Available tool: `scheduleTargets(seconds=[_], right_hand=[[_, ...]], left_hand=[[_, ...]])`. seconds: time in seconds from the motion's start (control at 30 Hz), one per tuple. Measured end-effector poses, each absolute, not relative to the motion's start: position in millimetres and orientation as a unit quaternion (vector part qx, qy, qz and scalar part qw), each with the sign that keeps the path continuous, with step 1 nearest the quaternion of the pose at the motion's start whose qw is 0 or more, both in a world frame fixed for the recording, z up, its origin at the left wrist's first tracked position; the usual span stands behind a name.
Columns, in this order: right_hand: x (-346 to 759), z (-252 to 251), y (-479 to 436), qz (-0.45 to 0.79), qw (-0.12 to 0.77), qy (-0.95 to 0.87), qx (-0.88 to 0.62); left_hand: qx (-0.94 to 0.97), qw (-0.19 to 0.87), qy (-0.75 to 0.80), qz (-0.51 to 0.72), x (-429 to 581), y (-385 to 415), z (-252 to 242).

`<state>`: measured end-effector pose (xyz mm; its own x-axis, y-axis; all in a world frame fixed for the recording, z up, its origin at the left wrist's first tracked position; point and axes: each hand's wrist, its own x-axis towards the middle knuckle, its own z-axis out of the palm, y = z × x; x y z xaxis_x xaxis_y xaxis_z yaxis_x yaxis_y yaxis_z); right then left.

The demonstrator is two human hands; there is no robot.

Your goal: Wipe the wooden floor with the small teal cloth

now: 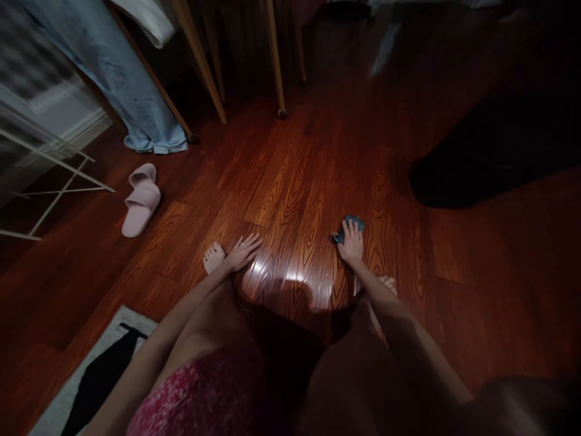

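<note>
I look down at a glossy red-brown wooden floor [295, 181] from a crouch. My right hand [351, 243] presses a small blue-green cloth [348, 225] flat against the boards. My left hand [242, 251] rests open on the floor, fingers spread, just right of my bare left foot [213, 257]. My right foot [388, 283] shows partly under my right forearm. My knees and a pink patterned garment [204, 393] fill the bottom of the view.
A pink slipper [141, 200] lies at the left. Wooden chair legs [276, 66] stand at the top, with blue jeans [122, 85] hanging to the floor. A white metal rack [45, 181] is far left, a grey mat [104, 363] bottom left, a dark shape [494, 151] right.
</note>
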<state>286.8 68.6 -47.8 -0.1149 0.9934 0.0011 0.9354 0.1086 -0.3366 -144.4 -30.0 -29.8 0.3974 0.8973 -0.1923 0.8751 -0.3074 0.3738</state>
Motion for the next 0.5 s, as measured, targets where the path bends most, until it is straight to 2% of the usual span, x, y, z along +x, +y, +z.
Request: scheduleTargets(seconds=[0.17,0.4,0.5], right_hand=[[257.1,-53.3,58.1,0.132,0.106,-0.749,-0.641],[177.5,-48.1,-2.1,0.183,0.029,-0.936,-0.3],[173.4,-42.6,-8.9,0.201,0.0,-0.957,-0.21]], left_hand=[[0.806,0.213,0.552,0.026,-144.4,-29.7,-29.2],[0.802,0.211,0.558,0.036,-145.6,-29.0,-36.7],[0.799,0.206,0.564,0.043,-145.7,-29.2,-38.2]])
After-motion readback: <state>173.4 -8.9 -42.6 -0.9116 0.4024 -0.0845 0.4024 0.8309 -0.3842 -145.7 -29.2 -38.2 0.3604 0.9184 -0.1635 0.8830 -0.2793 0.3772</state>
